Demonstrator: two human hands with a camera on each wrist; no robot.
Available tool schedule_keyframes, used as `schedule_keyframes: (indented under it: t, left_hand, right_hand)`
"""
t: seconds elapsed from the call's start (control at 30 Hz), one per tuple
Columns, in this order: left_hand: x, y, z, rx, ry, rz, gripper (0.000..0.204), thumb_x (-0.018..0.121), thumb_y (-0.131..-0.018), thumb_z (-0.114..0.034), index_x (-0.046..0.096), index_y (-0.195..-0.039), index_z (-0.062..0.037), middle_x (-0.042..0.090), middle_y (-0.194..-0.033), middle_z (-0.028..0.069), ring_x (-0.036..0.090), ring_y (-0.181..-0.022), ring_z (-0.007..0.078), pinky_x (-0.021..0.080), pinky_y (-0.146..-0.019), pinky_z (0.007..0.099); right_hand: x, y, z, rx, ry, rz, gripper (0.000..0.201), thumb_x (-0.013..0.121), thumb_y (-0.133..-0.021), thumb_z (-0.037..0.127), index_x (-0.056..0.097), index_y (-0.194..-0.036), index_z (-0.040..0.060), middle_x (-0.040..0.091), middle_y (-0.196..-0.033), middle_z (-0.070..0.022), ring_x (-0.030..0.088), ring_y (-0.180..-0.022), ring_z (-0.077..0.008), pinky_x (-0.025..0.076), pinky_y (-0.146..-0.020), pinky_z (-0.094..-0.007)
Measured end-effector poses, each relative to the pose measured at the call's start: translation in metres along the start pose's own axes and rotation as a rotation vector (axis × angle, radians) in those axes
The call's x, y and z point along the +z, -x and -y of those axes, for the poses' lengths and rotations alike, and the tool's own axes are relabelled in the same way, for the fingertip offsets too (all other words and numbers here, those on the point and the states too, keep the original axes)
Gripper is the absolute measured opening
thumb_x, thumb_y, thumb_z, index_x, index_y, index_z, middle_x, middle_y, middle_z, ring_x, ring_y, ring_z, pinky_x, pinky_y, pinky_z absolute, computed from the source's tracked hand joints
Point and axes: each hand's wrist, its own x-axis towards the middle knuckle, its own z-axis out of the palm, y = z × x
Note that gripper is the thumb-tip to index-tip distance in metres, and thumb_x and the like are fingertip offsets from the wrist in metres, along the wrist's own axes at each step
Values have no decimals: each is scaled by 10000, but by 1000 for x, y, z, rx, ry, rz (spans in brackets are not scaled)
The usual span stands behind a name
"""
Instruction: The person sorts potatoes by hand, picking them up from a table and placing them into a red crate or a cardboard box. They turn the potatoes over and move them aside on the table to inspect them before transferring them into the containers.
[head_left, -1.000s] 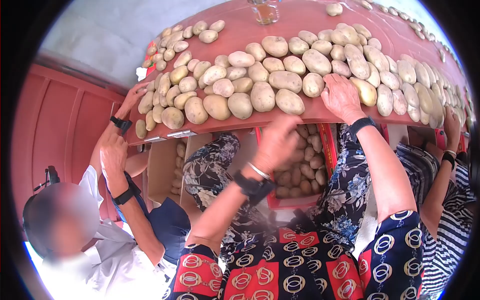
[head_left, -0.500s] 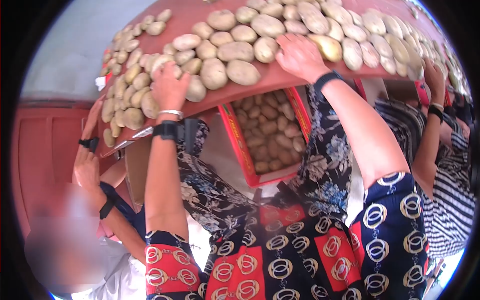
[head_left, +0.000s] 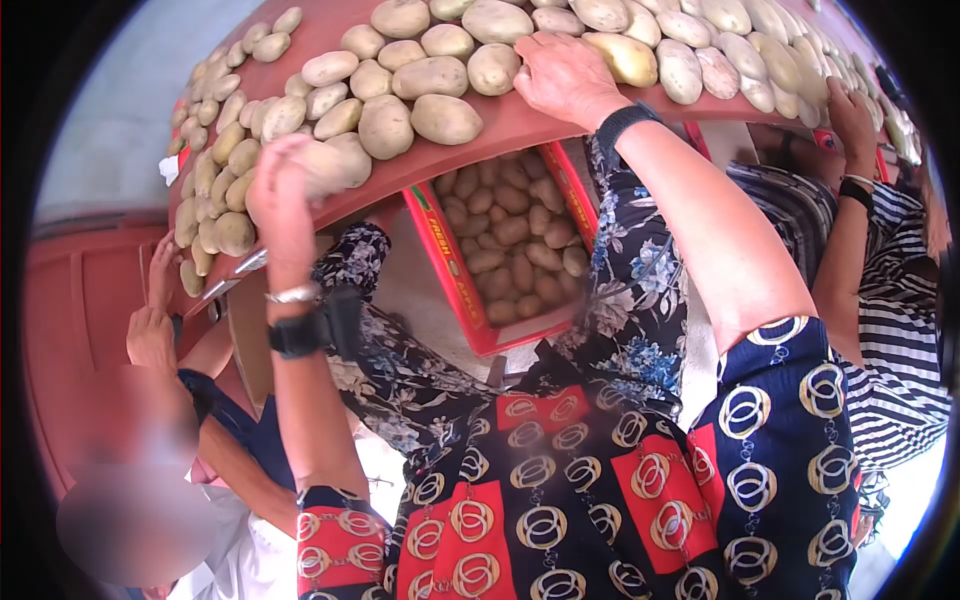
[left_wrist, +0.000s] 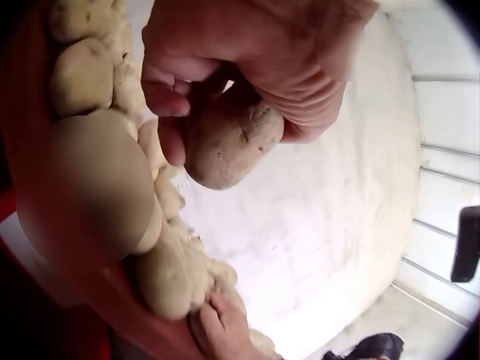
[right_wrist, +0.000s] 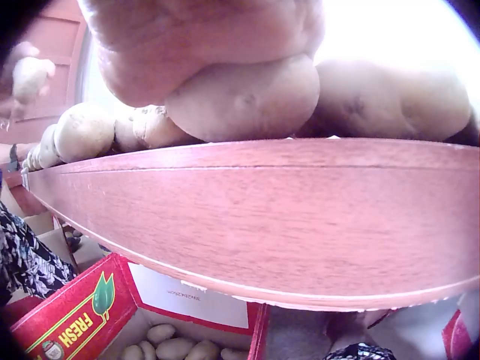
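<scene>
My left hand (head_left: pixel 283 200) is raised over the front edge of the table (head_left: pixel 430 150), blurred in the head view. In the left wrist view its fingers and thumb hold a potato (left_wrist: pixel 234 142), pale with small dark specks. My right hand (head_left: pixel 568 82) rests at the table's edge among the potatoes, between a round potato (head_left: pixel 493 68) and a yellower one (head_left: pixel 622 58). In the right wrist view the heel of that hand lies over a potato (right_wrist: pixel 247 97), and its fingertips are hidden. Many potatoes (head_left: pixel 430 77) cover the table around both hands.
Below the table edge, between the knees, stands a red "FRESH APPLE" box (head_left: pixel 440 265) with potatoes inside. Another person's hands (head_left: pixel 155 325) are at the table's left end. At the right, a further person's hand (head_left: pixel 850 125) touches the potatoes.
My left hand moved from above the box to the potatoes at the left, then lifted back off them with a potato. My right hand stays in its place. The view has shifted.
</scene>
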Motion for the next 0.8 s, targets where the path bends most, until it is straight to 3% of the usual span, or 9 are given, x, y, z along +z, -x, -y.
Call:
schedule_keyframes:
  t: [0.27,0.37,0.43,0.5,0.53,0.6,0.7,0.77,0.8]
  left_hand:
    - [93,76,78,-106,-250,626,188,546,-837,-90,599,-1015,-60,619,-832,59,592,-780,136,487,-704,301]
    - [115,96,130,-84,-451,699,243,555,-786,-202,583,-986,-68,630,-936,188,610,-871,360,481,-763,416]
    - [117,101,132,-152,-769,1033,295,564,-769,-190,588,-1045,-89,615,-1034,189,591,-970,378,478,-836,427]
    - [113,125,151,88,-908,728,384,578,-768,-168,557,-1143,-84,605,-1088,181,592,-980,389,476,-858,448]
    - [112,119,159,92,-916,722,384,578,-768,-168,557,-1143,-84,605,-1088,181,592,-980,389,476,-858,448]
    - [106,95,138,181,-506,675,409,595,-796,-137,527,-1192,-62,595,-1145,161,614,-987,324,491,-850,409]
    - [87,50,61,-49,-154,758,332,599,-828,-99,541,-1148,-32,612,-1098,117,619,-960,212,497,-819,338]
    - [70,16,38,-110,-43,655,294,604,-842,-77,551,-1127,-24,618,-1065,67,597,-934,135,486,-798,274]
    - [64,-1,32,5,-40,505,294,598,-833,-58,554,-1122,-23,616,-1047,53,592,-919,123,486,-794,272]
  right_hand:
    - [3,1,0,12,-11,-16,206,528,-761,208,603,-891,67,634,-878,-128,621,-872,-302,502,-751,-431]
    - [1,2,0,-40,-39,-68,157,557,-740,173,575,-859,73,617,-859,-120,609,-848,-298,505,-744,-433]
    - [-3,2,3,-16,-38,-40,161,560,-738,167,570,-860,61,614,-871,-122,601,-871,-295,496,-768,-427]
    - [-5,1,4,4,-20,13,160,560,-737,164,568,-857,58,607,-865,-123,596,-875,-294,491,-770,-424]
    - [-5,0,4,3,-23,3,160,560,-737,164,568,-857,58,607,-865,-123,596,-875,-294,491,-770,-424]
    - [-4,1,3,1,-26,2,155,562,-734,160,565,-852,60,599,-849,-118,593,-863,-291,487,-758,-425]
    - [-2,2,3,-17,-8,-15,150,566,-729,158,561,-844,62,594,-842,-113,592,-854,-285,486,-746,-425]
    - [-3,2,4,-13,-10,-22,150,567,-729,160,560,-844,63,594,-845,-112,592,-852,-283,487,-745,-422]
    - [-3,2,4,-12,-14,-28,150,568,-730,161,559,-844,64,595,-847,-112,592,-849,-281,488,-744,-420]
